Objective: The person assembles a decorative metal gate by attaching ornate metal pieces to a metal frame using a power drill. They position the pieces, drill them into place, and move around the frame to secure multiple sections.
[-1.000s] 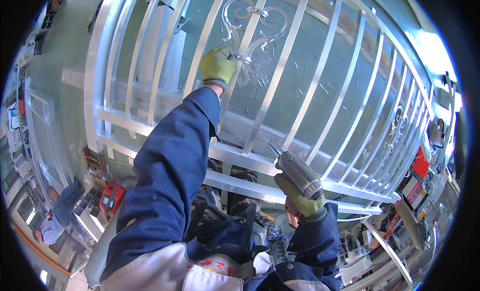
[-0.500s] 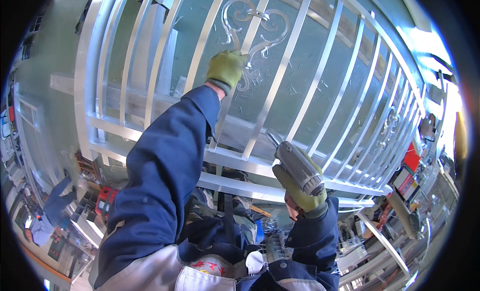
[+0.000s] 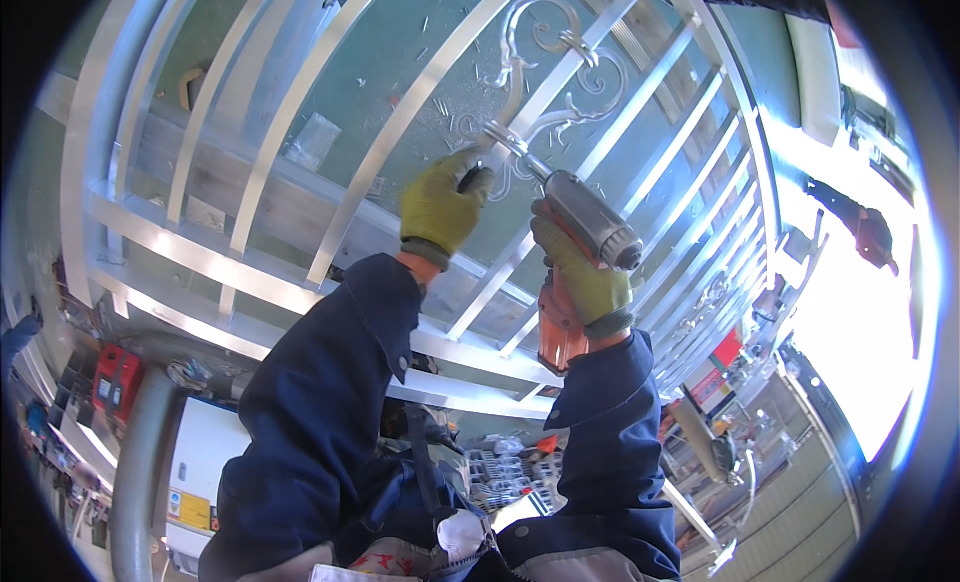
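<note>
In my right hand (image 3: 590,282), gloved in yellow-green, is a grey rivet gun (image 3: 592,217) with an orange grip. Its metal nose points up and left, and the tip meets the collar (image 3: 505,137) of a silver scroll ornament (image 3: 585,112) lying across the railing's bars. My left hand (image 3: 445,204), gloved alike, is closed at the ornament's lower curl, just below and left of that collar. The curled fingers cover part of the curl. The pale metal railing (image 3: 400,127) stretches out under both hands.
Thin metal bits (image 3: 440,107) litter the green floor beneath the bars. A red box-shaped machine (image 3: 117,382) and a white cabinet (image 3: 205,462) stand at lower left, by a grey pipe (image 3: 140,472). Metal parts (image 3: 510,472) lie by my legs.
My right hand has raised the rivet gun from beside the lower rail to the ornament's collar. My left hand stays near the ornament's lower part. The whole view has shifted and turned.
</note>
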### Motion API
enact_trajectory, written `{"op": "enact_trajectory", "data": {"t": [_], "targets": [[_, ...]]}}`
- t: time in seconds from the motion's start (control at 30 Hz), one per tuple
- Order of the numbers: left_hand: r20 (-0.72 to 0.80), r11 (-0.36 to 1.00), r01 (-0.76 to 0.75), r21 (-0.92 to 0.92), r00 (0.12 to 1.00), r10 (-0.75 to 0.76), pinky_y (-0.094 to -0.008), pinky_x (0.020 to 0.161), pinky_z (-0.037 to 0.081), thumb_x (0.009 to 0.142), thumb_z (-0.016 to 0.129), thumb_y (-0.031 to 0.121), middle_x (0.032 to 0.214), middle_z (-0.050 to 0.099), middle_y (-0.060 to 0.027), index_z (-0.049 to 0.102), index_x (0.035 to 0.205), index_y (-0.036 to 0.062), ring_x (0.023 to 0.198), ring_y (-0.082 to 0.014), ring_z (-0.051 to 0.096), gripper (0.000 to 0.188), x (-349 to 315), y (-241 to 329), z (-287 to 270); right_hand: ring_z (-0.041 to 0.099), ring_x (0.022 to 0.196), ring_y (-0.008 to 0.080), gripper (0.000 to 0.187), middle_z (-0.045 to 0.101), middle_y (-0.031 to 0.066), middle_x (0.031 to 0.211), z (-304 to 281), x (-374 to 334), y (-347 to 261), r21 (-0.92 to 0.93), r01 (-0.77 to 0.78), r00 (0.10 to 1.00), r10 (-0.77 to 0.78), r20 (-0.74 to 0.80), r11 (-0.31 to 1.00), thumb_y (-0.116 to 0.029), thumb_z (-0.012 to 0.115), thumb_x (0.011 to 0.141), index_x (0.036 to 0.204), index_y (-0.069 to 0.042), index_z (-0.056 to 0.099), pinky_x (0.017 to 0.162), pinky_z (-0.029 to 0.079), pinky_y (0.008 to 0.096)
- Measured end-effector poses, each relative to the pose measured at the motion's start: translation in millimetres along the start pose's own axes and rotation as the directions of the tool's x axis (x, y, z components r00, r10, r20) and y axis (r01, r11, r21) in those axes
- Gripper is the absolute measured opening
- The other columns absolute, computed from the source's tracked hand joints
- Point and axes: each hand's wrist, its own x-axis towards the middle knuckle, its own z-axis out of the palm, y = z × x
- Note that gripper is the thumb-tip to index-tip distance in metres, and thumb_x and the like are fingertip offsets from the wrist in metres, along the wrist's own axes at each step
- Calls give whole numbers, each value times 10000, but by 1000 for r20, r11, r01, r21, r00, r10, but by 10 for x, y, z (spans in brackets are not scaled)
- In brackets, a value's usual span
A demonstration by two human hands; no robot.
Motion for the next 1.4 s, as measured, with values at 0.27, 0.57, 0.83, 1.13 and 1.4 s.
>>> {"op": "enact_trajectory", "data": {"t": [0.27, 0.57, 0.83, 1.13, 1.4], "targets": [[9, 993, -82, 82, 997, 82, -411, 773, 559, 903, 738, 242, 995, 741, -74, 766, 1191, 188, 885, -313, 706, 294, 303, 94, 163, 664, 832, 94, 411, 739, 21, 1021, 64, 152, 63, -18, -109, 993, 108, -50, 994, -118, 794, 896, 1287, -37, 694, 712, 527, 259], [-54, 977, -153, 147, 985, 163, -454, 736, 549, 860, 724, 226, 959, 732, -38, 790, 1082, 217, 853, -314, 701, 232, 358, 25, 302, 674, 863, 109, 432, 751, 39, 1068, 99, 213, -50, -79, -153, 988, 149, -44, 985, -109, 809, 884, 1297, -57, 695, 722, 542, 281], [-35, 951, -219, 219, 972, 232, -455, 735, 553, 852, 723, 209, 949, 729, -51, 791, 1043, 196, 850, -313, 703, 203, 405, 13, 347, 665, 868, 113, 419, 748, 39, 1064, 84, 259, 83, -96, 49, 998, -53, -41, 994, -130, 795, 895, 1295, -60, 695, 749, 540, 288], [-8, 987, -63, 145, 998, 65, -482, 761, 554, 932, 673, 243, 1024, 730, -114, 667, 1304, 206, 870, -347, 702, 374, 211, 42, -36, 595, 678, 88, 282, 686, -13, 828, 131, 487, -9, -227, 13, 1000, -8, 23, 974, -263, 789, 880, 1096, -85, 752, 596, 463, 271], [91, 543, 448, -710, 823, -561, -222, 619, 472, 890, 795, 57, 900, 693, -1, 702, 1278, 57, 714, -74, 594, 399, -10, -141, -641, 656, 791, 155, 364, 717, 29, 940, 194, 522, -61, -403, -32, 997, 60, 57, 914, -271, 727, 913, 1210, -63, 703, 727, 513, 317]]}}
